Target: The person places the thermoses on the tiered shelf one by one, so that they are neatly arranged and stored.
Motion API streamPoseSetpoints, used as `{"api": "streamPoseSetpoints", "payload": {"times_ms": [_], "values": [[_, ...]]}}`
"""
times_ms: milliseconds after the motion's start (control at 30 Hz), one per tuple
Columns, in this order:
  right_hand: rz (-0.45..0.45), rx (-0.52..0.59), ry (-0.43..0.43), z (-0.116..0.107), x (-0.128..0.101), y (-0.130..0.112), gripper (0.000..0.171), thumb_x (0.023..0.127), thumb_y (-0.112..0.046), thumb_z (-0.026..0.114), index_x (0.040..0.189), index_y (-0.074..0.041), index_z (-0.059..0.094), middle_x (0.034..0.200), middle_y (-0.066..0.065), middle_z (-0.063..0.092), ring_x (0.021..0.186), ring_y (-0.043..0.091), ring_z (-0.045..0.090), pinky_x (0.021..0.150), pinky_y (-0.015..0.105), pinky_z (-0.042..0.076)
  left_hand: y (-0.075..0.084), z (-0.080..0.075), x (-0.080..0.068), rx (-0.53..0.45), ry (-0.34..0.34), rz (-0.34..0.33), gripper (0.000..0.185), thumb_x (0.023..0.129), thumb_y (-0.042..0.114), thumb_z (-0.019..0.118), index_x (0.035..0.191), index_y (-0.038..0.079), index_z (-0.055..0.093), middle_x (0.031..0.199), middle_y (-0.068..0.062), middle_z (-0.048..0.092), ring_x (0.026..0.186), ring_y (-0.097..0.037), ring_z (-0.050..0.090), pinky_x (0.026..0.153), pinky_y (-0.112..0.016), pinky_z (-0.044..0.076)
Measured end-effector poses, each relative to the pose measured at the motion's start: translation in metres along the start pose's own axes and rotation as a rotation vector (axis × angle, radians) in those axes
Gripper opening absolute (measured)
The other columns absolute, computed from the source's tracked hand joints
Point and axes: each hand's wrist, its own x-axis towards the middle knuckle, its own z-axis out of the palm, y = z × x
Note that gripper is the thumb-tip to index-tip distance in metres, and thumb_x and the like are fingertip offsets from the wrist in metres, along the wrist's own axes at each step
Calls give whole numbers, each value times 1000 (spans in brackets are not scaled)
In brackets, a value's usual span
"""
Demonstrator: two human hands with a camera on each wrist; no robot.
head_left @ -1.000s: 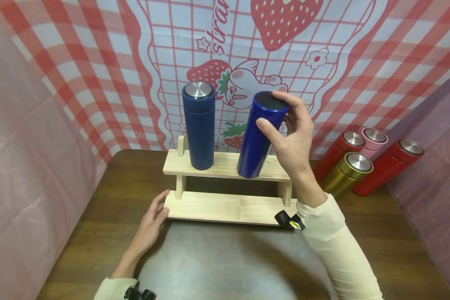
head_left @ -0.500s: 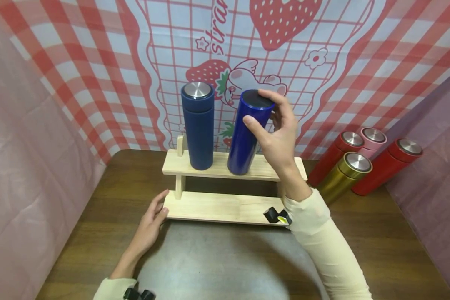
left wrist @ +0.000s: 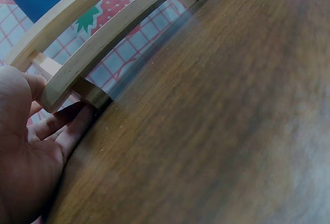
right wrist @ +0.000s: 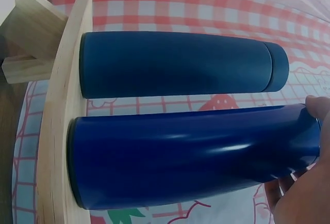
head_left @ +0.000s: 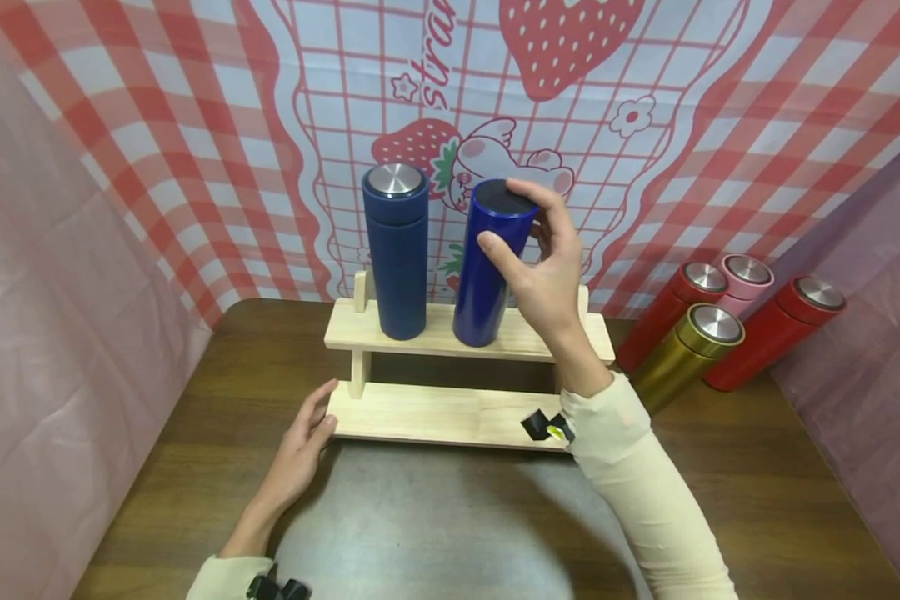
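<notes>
My right hand [head_left: 551,279] grips a glossy blue thermos flask [head_left: 487,275] near its black top, thumb in front and a finger at the rim. The flask stands close to upright on the upper shelf of a two-tier wooden rack [head_left: 420,414], its base at the shelf in the right wrist view. To its left, with a gap between, a matte navy thermos [right wrist: 175,64] with a steel lid stands on the same shelf. My left hand [head_left: 303,442] holds the left end of the lower shelf; in the left wrist view the thumb and fingers [left wrist: 75,131] lie around that end.
On the brown wooden table [head_left: 195,433] at the right stand a gold thermos [head_left: 682,362], two red thermoses [head_left: 768,346] and a pink thermos [head_left: 750,279]. A strawberry-print cloth [head_left: 330,50] hangs close behind the rack, and pink cloth [head_left: 60,333] hangs at the left.
The glossy blue thermos has moved left along the upper shelf with my right hand, nearer the navy one, and leans less. My left hand has stayed at the rack's end.
</notes>
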Motion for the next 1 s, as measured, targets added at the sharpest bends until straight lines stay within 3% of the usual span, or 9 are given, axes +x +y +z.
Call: {"api": "streamPoseSetpoints", "payload": {"times_ms": [133,233,467,700,900,1000], "values": [[9,-27,-27,0,0,-1,53,86,3,73,136,5,55,129,15,61,108,21,61,97,35,51,-1,0,1,21,4,-4,51,111,27,44,160,24,30,152,-19,47,137,-32,46,108,-38,41],[33,-46,-49,0,1,-2,54,87,3,72,138,4,53,131,16,61,111,21,60,98,34,50,-1,0,1,30,8,-5,52,111,27,44,160,24,30,153,-19,46,138,-31,45,107,-35,41],[55,-68,-82,-1,2,-3,56,89,2,72,140,2,51,133,16,60,113,21,60,98,34,50,1,2,1,41,20,-16,52,110,29,44,160,22,29,159,-14,40,139,-32,43,109,-55,38],[49,-67,-95,-2,2,-3,58,89,4,71,143,1,49,136,16,58,116,22,60,99,36,49,2,2,1,67,25,-12,51,111,27,44,160,21,30,157,-15,43,139,-29,45,107,-39,42],[34,-91,-128,-4,2,-5,65,90,4,70,150,-2,44,140,16,56,117,24,60,98,37,50,2,3,1,44,20,-14,53,111,28,44,160,19,29,159,-14,40,139,-31,44,108,-52,39],[28,-105,-142,-6,0,-5,71,90,2,71,154,-3,40,141,16,56,119,23,59,100,41,49,2,2,1,48,21,-16,53,111,29,44,160,20,29,159,-13,41,139,-30,44,108,-48,40]]}}
